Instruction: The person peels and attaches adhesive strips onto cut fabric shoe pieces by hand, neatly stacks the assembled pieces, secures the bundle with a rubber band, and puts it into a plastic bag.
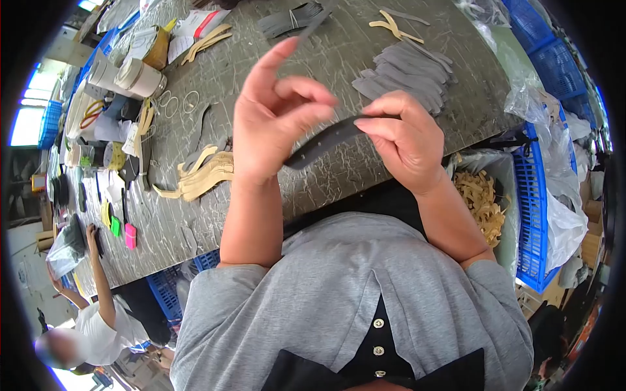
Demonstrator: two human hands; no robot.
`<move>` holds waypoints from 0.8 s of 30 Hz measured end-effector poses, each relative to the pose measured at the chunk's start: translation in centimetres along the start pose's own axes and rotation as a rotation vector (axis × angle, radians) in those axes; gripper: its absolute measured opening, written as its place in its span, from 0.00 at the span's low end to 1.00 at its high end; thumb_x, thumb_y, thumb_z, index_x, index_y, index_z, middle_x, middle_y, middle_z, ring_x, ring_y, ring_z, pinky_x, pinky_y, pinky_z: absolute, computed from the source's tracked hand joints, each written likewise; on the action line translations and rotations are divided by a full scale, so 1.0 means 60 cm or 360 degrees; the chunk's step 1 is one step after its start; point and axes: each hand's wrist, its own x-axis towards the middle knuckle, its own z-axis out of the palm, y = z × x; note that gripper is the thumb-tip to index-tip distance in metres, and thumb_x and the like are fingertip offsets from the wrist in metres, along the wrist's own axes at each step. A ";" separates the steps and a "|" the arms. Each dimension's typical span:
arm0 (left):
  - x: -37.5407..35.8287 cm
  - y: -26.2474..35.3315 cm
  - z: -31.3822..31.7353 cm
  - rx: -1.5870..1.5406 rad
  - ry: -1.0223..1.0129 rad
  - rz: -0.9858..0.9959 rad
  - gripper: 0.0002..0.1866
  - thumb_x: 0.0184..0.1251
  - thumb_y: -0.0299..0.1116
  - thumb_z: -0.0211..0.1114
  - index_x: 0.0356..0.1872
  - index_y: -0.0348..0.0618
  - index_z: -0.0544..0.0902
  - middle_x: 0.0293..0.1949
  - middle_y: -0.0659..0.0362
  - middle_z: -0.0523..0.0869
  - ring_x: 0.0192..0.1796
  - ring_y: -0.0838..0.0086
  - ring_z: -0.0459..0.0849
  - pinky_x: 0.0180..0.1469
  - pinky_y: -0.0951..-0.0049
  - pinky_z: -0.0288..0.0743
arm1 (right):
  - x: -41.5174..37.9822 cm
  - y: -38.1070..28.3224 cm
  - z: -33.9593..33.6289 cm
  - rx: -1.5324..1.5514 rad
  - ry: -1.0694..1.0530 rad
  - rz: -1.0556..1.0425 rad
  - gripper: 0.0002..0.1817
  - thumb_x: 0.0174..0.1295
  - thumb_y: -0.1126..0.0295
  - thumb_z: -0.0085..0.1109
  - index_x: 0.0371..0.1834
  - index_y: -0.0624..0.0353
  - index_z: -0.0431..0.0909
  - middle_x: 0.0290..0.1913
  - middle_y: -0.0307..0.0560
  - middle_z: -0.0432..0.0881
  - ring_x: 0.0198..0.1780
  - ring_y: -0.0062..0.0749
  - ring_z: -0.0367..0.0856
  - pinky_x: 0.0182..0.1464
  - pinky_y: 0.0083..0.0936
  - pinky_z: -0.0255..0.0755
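Note:
My right hand [405, 137] pinches one end of a dark, slightly curved strip [326, 141] with a row of small holes or dots along it. The strip's other end reaches down behind my left wrist. My left hand [277, 120] is raised beside it, index finger stretched up, thumb and middle finger curled close together off the strip. A blurred thin grey strip [317, 25] overlaps the left index fingertip. Beyond my hands lie a pile of grey strips [407, 77] and a bundle of dark grey strips [291, 21]. Tan strips [205, 177] lie left of my left forearm.
Jars [140, 78], scissors [92, 114] and green and pink tags [130, 236] are on the worktable's [313, 189] left side. At right stand a bag of tan scraps [480, 205] and a blue crate [531, 215]. A co-worker [107, 326] works at lower left.

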 end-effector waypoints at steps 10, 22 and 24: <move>-0.019 -0.015 0.025 0.0524 -0.0224 0.0380 0.52 0.49 0.17 0.77 0.75 0.27 0.55 0.34 0.53 0.88 0.42 0.69 0.85 0.49 0.71 0.79 | -0.019 0.013 0.014 0.0091 0.0220 -0.0120 0.14 0.47 0.86 0.70 0.33 0.61 0.78 0.38 0.51 0.85 0.34 0.40 0.84 0.33 0.29 0.77; -0.028 -0.029 0.029 0.1143 -0.0333 0.0790 0.40 0.54 0.12 0.71 0.71 0.31 0.65 0.33 0.58 0.88 0.38 0.72 0.86 0.48 0.73 0.78 | -0.027 0.016 -0.003 0.0221 -0.0029 0.0064 0.11 0.48 0.85 0.69 0.32 0.61 0.80 0.35 0.48 0.84 0.34 0.40 0.83 0.34 0.27 0.77; -0.029 -0.035 0.037 0.1219 -0.0296 0.0831 0.39 0.54 0.11 0.70 0.70 0.33 0.67 0.34 0.58 0.88 0.38 0.72 0.85 0.48 0.74 0.78 | -0.035 0.016 0.001 0.0222 0.0029 0.0130 0.11 0.48 0.85 0.69 0.33 0.60 0.80 0.35 0.48 0.84 0.34 0.40 0.83 0.34 0.28 0.77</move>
